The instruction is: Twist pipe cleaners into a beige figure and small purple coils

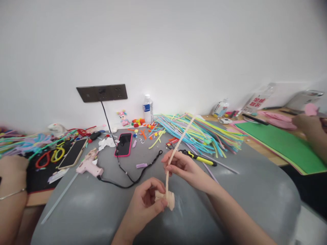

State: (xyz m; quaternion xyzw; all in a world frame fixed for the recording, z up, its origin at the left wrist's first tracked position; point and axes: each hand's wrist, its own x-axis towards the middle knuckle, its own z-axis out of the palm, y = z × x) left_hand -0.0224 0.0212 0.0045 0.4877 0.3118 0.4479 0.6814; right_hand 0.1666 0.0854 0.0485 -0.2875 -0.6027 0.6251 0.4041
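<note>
Near the front of the grey table (107,211), my left hand (143,204) is closed around a small cream-coloured coil (171,200) of wound pipe cleaner. One loose cream pipe cleaner (182,136) rises from the coil and slants up to the right. My right hand (187,168) pinches that strand between thumb and fingers, a little above the coil. Beyond my right hand lie a black-and-yellow tool (200,158), perhaps a cutter, and a big spread of pastel pipe cleaners (201,134). The coil's left part is hidden by my left fingers.
A pink glue gun (89,166) with a black cord (120,185) lies left, beside a pink-cased phone (124,144). A water bottle (147,109) stands by the wall. Other people's hands (12,170) show at both sides. Green sheets (281,143) lie right.
</note>
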